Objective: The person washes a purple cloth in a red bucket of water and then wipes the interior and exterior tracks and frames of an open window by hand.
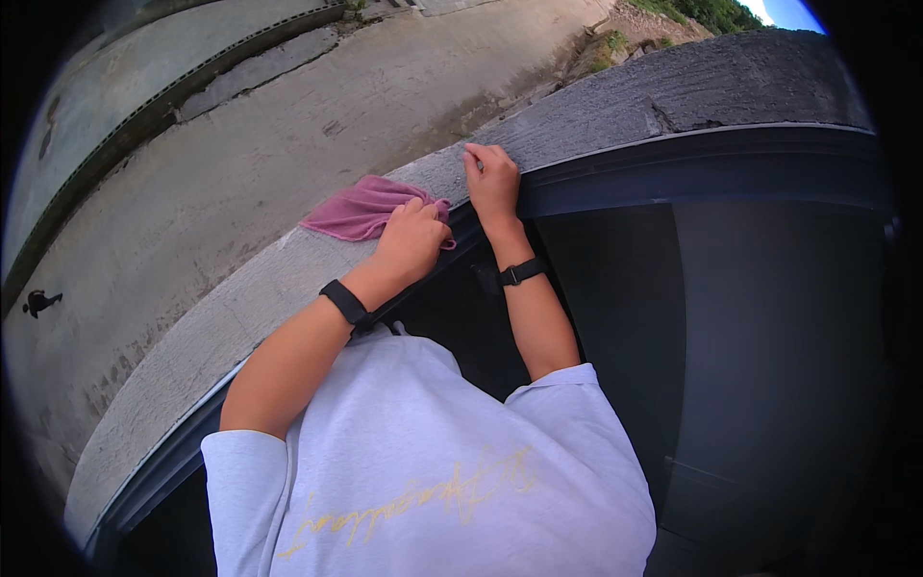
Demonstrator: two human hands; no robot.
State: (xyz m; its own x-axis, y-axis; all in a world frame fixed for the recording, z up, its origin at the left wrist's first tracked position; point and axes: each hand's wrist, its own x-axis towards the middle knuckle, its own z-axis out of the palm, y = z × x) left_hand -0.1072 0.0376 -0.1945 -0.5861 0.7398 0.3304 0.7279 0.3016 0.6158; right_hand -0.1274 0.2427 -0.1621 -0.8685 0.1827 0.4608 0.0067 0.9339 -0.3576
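Observation:
A pink cloth (pixel 368 209) lies bunched over the rough concrete ledge outside a dark window frame. My left hand (pixel 414 238) grips its near end at the frame's edge, with the fingers curled into the fabric. Just to the right, my right hand (pixel 494 184) is raised by the outer edge of the frame (pixel 620 177). Its fingers are curled in and the thumb is close to the index fingertip; nothing shows between them. Both wrists wear black bands.
The concrete ledge (pixel 288 267) curves along the outer side of the window. A dark glass pane (pixel 764 324) stands on the right. Far below, a person (pixel 42 303) is on the concrete pavement (pixel 252 159), beside a long low kerb-like edge (pixel 155 112).

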